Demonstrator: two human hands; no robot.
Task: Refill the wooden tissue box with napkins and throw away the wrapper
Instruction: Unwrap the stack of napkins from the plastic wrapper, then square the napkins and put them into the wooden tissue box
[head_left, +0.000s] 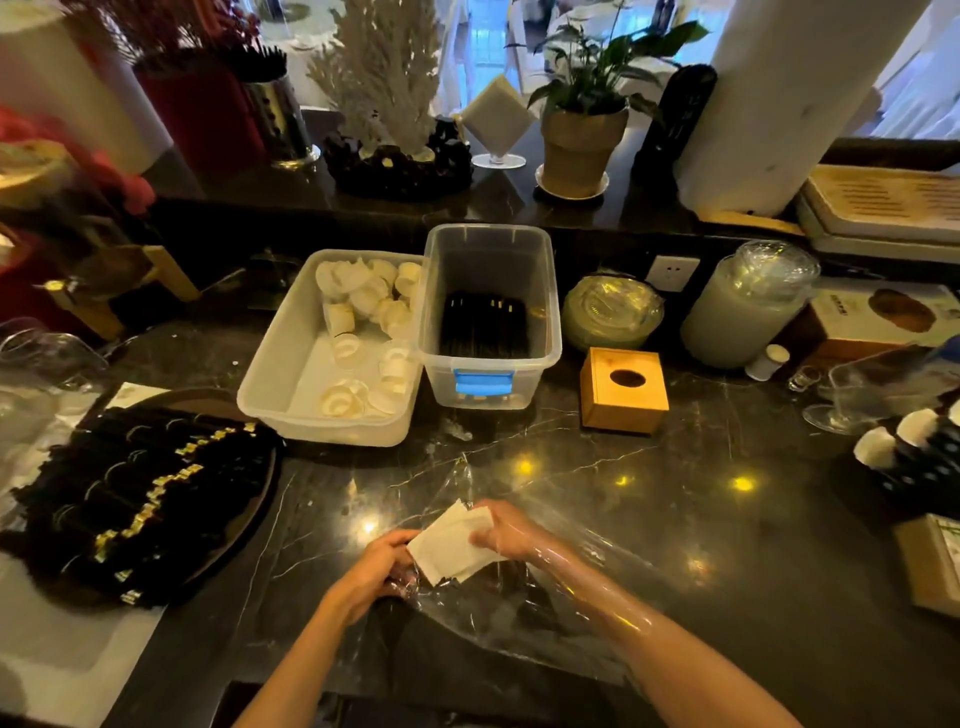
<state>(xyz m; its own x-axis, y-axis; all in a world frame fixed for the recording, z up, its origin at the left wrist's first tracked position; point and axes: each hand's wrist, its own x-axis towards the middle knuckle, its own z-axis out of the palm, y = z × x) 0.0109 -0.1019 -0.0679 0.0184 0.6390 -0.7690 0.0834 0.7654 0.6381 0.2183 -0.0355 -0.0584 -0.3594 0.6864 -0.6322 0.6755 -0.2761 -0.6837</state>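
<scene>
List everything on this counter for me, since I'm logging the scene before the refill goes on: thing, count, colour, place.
wooden tissue box: one, light wood, right of the bins, oval slot showing dark
napkins: small stack, white, held between both hands
wrapper: one, clear plastic, crumpled on the counter, draped over the right forearm
open bin: one, translucent white, holds white paper cups
latched bin: one, clear with blue latch, holds dark sticks
round tray: one, dark, far left, piled with black packets
potted plant: one, green, back ledge
left hand: grip on the wrapper and the napkins' near edge
right hand: grip on the napkins' far side
</scene>
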